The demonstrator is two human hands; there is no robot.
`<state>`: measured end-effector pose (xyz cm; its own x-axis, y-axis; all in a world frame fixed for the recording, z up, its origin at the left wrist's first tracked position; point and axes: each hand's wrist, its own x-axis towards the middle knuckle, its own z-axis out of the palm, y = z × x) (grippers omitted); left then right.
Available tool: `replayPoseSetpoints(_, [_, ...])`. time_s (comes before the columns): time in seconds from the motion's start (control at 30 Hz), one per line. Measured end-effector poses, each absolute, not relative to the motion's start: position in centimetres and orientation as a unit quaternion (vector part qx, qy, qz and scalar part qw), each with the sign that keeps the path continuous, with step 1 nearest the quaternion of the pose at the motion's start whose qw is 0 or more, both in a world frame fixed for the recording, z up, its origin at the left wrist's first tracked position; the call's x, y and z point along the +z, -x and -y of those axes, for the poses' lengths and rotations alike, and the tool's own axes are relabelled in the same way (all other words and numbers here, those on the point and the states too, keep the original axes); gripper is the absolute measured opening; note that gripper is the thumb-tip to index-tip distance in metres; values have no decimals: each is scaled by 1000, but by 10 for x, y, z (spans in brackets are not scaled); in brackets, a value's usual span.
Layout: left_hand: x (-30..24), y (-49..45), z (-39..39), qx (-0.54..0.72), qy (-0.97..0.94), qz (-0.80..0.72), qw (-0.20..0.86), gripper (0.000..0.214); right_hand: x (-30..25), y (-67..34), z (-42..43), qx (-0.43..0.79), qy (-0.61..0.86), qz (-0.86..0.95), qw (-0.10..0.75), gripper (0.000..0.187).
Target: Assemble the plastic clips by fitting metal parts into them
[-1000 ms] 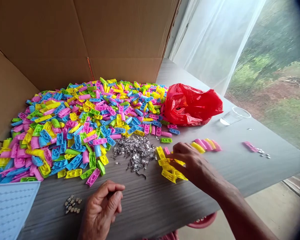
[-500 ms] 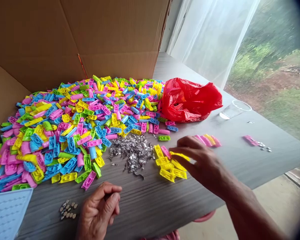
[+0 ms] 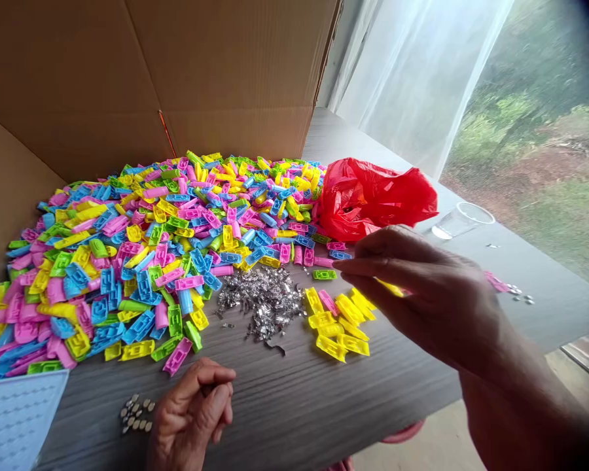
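My left hand (image 3: 194,412) rests low on the table with curled fingers, the thumb pressed to the index; whatever it may hold is hidden. Beside it lie small round metal button cells (image 3: 136,413). My right hand (image 3: 412,288) is raised above the table, fingertips pinched together; I cannot make out anything between them. Below its fingers sits a group of yellow plastic casings (image 3: 349,310) with one pink casing (image 3: 328,302) among them. A yellow piece (image 3: 391,288) shows partly under the right palm. Small shiny metal strips (image 3: 262,297) form a heap left of the yellow group.
A large pile of pink, blue, yellow and green casings (image 3: 152,261) fills the left and back, before a cardboard wall (image 3: 226,78). A red plastic bag (image 3: 373,196), a clear cup (image 3: 464,220), a few silver cells (image 3: 520,294) and a pale blue textured tray (image 3: 19,418) stand around.
My right hand has lifted off the yellow casings and come up and right, now covering most of the row of pink and yellow pieces. My left hand has hardly moved.
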<state>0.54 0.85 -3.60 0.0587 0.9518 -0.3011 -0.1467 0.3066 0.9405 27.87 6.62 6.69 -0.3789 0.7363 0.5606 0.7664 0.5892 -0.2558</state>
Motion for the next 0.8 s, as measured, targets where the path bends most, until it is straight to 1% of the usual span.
replayPoseSetpoints(0.1, [-37,-4,-7,448,-387,-516,619,16,70,-275,-71,-31,436,836,331,14])
replayPoseSetpoints(0.2, [-37,-3,-7,449,-385,-513,622,16,66,-273,-75,-19,429,845,319,12])
replayPoseSetpoints(0.5, [-36,-4,-7,449,-391,-499,630,19,50,-276,-83,5,446,851,277,22])
replayPoseSetpoints(0.6, [-35,-6,-6,455,-379,-508,626,20,41,-278,-84,30,460,855,239,23])
replayPoseSetpoints(0.73, [-34,-6,-6,457,-378,-505,627,21,21,-286,-88,74,477,863,147,24])
replayPoseSetpoints(0.8, [-33,-7,-7,453,-381,-501,631,21,12,-290,-89,80,484,862,128,24])
